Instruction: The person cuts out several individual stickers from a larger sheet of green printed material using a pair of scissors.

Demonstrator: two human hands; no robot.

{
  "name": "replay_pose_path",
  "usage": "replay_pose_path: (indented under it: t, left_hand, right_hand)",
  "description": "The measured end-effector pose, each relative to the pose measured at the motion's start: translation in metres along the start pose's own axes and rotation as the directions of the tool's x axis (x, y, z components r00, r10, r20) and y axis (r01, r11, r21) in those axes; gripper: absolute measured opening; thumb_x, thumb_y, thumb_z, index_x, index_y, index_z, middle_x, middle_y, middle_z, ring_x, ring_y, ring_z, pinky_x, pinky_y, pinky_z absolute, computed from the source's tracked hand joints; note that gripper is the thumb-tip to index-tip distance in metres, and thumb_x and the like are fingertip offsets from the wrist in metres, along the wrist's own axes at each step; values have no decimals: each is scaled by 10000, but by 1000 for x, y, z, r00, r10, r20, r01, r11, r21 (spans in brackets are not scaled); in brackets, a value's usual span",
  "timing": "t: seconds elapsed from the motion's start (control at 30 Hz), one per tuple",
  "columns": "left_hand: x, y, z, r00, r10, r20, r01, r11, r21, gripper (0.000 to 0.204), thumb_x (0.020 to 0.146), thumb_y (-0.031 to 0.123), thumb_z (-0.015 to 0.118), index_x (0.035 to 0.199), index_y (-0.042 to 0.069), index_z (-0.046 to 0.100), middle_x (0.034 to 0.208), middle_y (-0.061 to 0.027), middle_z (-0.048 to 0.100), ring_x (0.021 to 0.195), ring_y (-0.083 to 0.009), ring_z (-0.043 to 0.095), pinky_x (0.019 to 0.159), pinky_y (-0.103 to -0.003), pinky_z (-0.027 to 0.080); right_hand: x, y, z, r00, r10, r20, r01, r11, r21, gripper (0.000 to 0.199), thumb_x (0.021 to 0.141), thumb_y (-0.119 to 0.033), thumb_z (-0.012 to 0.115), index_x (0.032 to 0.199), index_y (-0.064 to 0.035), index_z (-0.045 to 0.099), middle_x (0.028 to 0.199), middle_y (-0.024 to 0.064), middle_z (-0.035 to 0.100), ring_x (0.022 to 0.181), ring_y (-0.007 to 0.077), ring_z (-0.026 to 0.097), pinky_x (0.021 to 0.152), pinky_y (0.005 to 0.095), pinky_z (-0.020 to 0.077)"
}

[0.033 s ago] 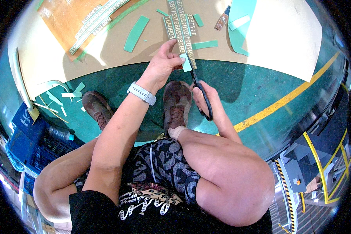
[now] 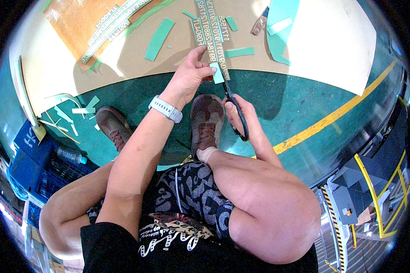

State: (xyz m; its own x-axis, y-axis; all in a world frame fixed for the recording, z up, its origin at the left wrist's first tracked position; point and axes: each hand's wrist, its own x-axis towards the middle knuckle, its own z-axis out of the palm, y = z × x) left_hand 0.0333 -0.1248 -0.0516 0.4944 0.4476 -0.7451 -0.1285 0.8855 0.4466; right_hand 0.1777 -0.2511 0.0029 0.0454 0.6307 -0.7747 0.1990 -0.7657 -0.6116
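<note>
My left hand (image 2: pixel 187 81), with a grey watch on its wrist, pinches the blank near end of a pale green strip (image 2: pixel 218 75) between thumb and fingers. Its index finger points along the strip. Light raised characters run along the strips (image 2: pixel 208 27), which reach away over the brown board. In my right hand (image 2: pixel 242 111) are black-handled scissors (image 2: pixel 245 130), their blades pointing away along the right side of the strip's near end. How far the blades are apart cannot be made out.
Green offcuts (image 2: pixel 159 39) and a larger green sheet (image 2: pixel 278 43) lie on the board (image 2: pixel 123 75). An orange sheet with lettered strips (image 2: pixel 73 27) is at far left. Scraps (image 2: pixel 83 110) lie on the green floor by a blue crate (image 2: pixel 29 157). My shoes (image 2: pixel 207 123) stand below the board's edge.
</note>
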Motion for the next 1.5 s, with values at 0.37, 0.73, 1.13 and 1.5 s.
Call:
replay_pose_path:
  t: [0.37, 0.73, 1.13, 1.5]
  left_hand:
    - [-2, 4, 2, 1000, -19, -4, 19, 999, -34, 635, 793, -48, 587, 1351, 74, 309, 956, -65, 602, 864, -159, 574, 750, -290, 455]
    - [-2, 7, -2, 998, -28, 56, 22, 993, 120, 679, 782, -23, 615, 1361, 50, 268, 905, -94, 615, 830, -170, 596, 729, -290, 474]
    - [5, 3, 21, 994, -109, 2, 108, 980, -167, 206, 895, 252, 563, 1000, 77, 590, 848, 6, 574, 754, -95, 512, 689, -246, 432]
    - [20, 83, 7, 916, 381, -125, -158, 630, 760, 278, 881, 264, 582, 913, -12, 563, 817, -92, 621, 732, -157, 596, 631, -271, 474]
  right_hand:
    - [1, 6, 4, 995, -22, -100, 15, 998, -66, 344, 860, -362, 605, 876, -19, 581, 625, 126, 550, 551, 188, 510, 551, 308, 451]
    - [-4, 17, -18, 964, -88, -251, 93, 996, 10, 357, 856, -267, 625, 1086, -37, 477, 744, 105, 567, 660, 180, 553, 627, 314, 470]
    - [61, -26, -15, 856, -145, -496, 127, 989, -70, 439, 770, -157, 718, 1101, -8, 471, 871, 126, 637, 771, 192, 610, 711, 314, 482]
    - [44, -55, -60, 925, -159, -346, 169, 986, -2, 442, 739, -32, 686, 1131, -27, 482, 728, 11, 552, 629, 72, 517, 572, 219, 452]
